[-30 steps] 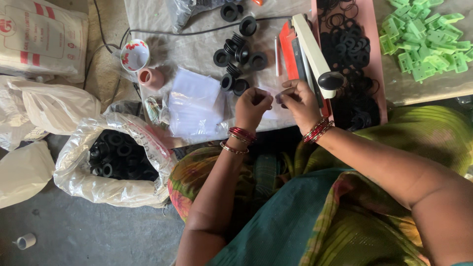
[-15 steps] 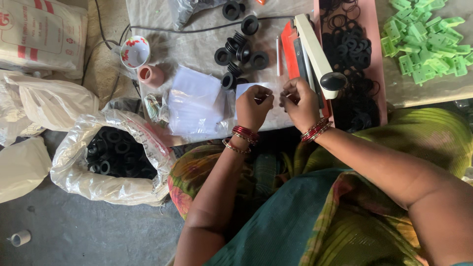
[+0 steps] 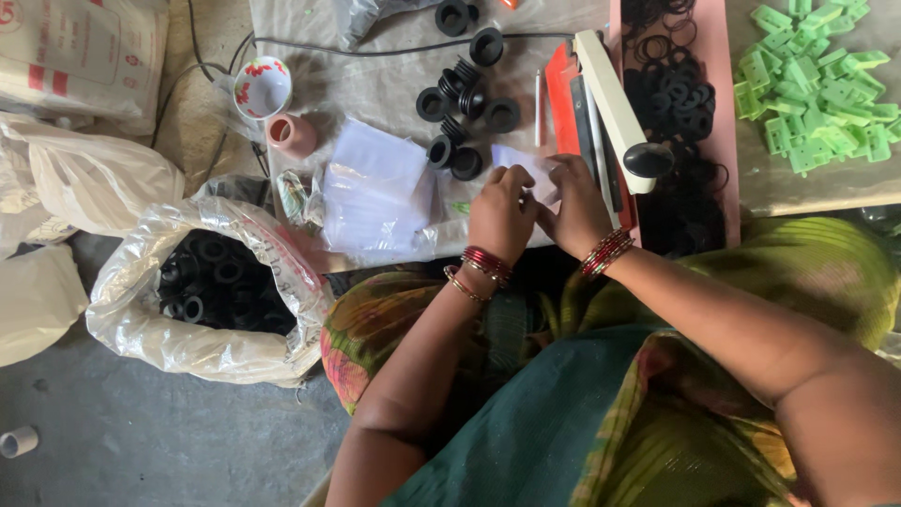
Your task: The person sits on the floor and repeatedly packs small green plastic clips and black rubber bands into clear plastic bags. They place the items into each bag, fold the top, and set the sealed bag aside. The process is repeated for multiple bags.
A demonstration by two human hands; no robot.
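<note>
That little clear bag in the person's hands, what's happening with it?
A seated person holds a small clear plastic pouch with both hands, left hand and right hand, beside a white-handled sealing press. Black rubber rings lie on the work surface just beyond, a stack of empty pouches sits to the left, and a bag of more black parts stands on the floor.

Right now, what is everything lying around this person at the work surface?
Small clear pouch: one, see-through, held between both hands.
Stack of clear pouches: one pile, whitish, left of the hands.
Black plastic rings: about ten loose, black, above the hands.
Heat sealer: one, white arm with black knob, red base, right of the hands.
Thin rubber rings: many, black, on the pink tray.
Green plastic clips: a heap, top right.
Plastic bag of black rings: one, clear, lower left.
Bowl: one, white with red pattern.
Cup: one, pink.
Left hand: grip on the pouch.
Right hand: grip on the pouch.
</note>
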